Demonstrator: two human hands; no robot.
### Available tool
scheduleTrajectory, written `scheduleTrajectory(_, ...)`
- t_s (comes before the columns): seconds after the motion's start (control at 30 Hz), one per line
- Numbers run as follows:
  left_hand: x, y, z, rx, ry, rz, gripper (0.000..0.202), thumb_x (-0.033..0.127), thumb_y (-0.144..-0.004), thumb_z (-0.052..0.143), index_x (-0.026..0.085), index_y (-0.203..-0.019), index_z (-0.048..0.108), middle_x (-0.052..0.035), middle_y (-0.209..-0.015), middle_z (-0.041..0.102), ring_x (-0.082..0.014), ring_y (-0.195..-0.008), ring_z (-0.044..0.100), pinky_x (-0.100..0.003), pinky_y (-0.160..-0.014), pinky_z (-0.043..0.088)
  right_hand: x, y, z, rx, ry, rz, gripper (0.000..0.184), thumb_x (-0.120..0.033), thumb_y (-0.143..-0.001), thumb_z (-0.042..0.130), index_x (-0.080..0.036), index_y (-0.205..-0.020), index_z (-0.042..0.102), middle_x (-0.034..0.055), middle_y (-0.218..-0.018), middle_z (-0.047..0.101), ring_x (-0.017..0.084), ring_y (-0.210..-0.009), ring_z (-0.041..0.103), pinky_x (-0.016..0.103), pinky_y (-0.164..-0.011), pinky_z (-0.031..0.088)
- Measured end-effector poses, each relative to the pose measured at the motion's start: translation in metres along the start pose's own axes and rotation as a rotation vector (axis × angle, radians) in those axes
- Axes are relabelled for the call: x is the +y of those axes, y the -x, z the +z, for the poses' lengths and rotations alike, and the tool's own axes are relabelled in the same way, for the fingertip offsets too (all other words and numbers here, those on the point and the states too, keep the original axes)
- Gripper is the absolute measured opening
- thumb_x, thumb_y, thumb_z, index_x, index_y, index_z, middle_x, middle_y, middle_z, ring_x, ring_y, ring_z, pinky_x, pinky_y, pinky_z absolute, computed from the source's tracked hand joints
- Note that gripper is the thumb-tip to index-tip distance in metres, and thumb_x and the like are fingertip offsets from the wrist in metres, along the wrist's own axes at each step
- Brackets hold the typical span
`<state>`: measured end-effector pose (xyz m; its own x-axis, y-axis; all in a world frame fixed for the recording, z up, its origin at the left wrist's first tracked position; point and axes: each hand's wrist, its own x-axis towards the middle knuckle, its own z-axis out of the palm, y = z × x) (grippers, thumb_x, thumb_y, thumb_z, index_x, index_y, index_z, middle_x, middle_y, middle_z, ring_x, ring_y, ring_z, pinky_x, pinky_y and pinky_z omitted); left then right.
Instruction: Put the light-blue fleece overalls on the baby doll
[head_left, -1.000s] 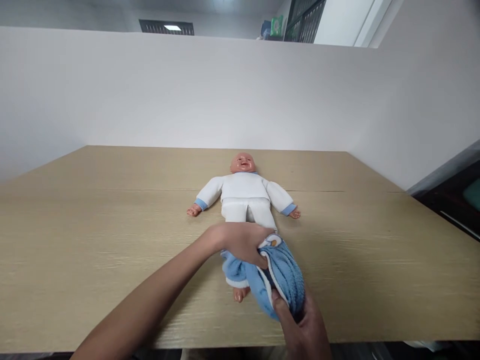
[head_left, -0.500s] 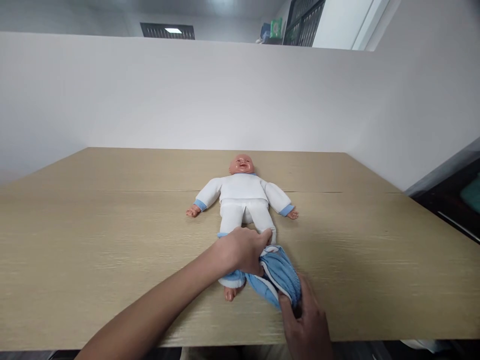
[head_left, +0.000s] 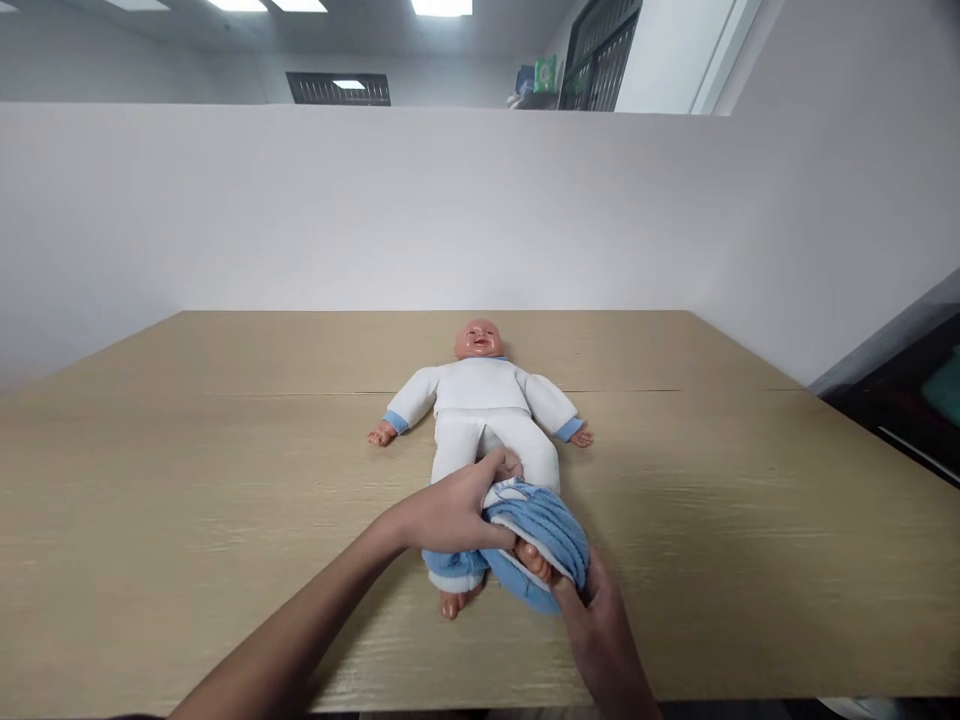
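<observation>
Lengthwise, the doll (head_left: 481,385) lies head (head_left: 479,340) toward the wall (head_left: 450,210).

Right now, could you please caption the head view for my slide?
Left hand and right hand hold bunched blue fabric around one foot of a doll face-up on a table.

Wood-grain tabletop (head_left: 210,510) across lower half of frame; pale partition (head_left: 420,210) behind it, through middle; lit ceiling panels (head_left: 442,7) along top edge; dark slatted grille (head_left: 337,95) upper left of centre; green packet (head_left: 545,74) beside blue item (head_left: 525,78), upper right of centre; dark barred frame (head_left: 602,60) just right of them; black object (head_left: 889,400) at right edge, dull green patch (head_left: 945,390) on it.
</observation>
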<state>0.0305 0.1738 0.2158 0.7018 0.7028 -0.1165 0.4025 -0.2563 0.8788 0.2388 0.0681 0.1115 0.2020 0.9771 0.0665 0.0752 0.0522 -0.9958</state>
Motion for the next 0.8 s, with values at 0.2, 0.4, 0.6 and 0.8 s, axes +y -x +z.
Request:
scheduleTrajectory(0.2,-0.012,0.003,0.006,0.134,0.055,0.087,0.06,0.025,-0.081,0.077,0.023,-0.135,0.053,-0.0011,-0.115,0.065,-0.0225,-0.103,0.062,-0.034,-0.093,0.049,-0.013,-0.036,-0.004,-0.121,-0.044,-0.064,0.04,-0.022,-0.086,0.067,-0.022,-0.125,0.055,0.0026,-0.111,0.07,0.019,-0.101,0.07,0.028,-0.093,0.058)
scheduleTrajectory(0.4,-0.021,0.003,0.005,0.246,-0.12,0.183,0.011,0.021,-0.086,0.07,0.02,-0.092,0.061,0.0017,-0.088,0.06,-0.018,-0.084,0.055,-0.03,-0.079,0.043,-0.017,-0.066,-0.018,-0.29,0.105,-0.177,0.046,-0.014,-0.085,0.064,-0.022,-0.13,0.057,0.0036,-0.119,0.071,0.021,-0.111,0.068,0.03,-0.095,0.055)
scheduleTrajectory(0.6,-0.026,0.023,-0.011,0.197,-0.219,0.208,0.05,0.049,-0.083,0.088,0.023,-0.121,0.067,-0.006,-0.121,0.069,-0.0285,-0.12,0.057,-0.04,-0.109,0.042,-0.048,-0.095,-0.05,-0.621,0.278,-0.264,0.032,-0.029,-0.089,0.077,-0.02,-0.119,0.071,0.0046,-0.109,0.073,0.025,-0.102,0.069,0.034,-0.091,0.057)
scheduleTrajectory(0.8,-0.043,0.039,-0.028,0.267,-0.241,0.134,0.035,0.042,-0.093,0.08,0.026,-0.122,0.07,-0.005,-0.124,0.071,-0.0275,-0.122,0.057,-0.041,-0.113,0.038,-0.063,-0.12,-0.054,-0.808,0.33,-0.312,0.033,-0.048,-0.088,0.081,-0.02,-0.105,0.075,0.0014,-0.097,0.07,0.021,-0.088,0.063,0.031,-0.083,0.053)
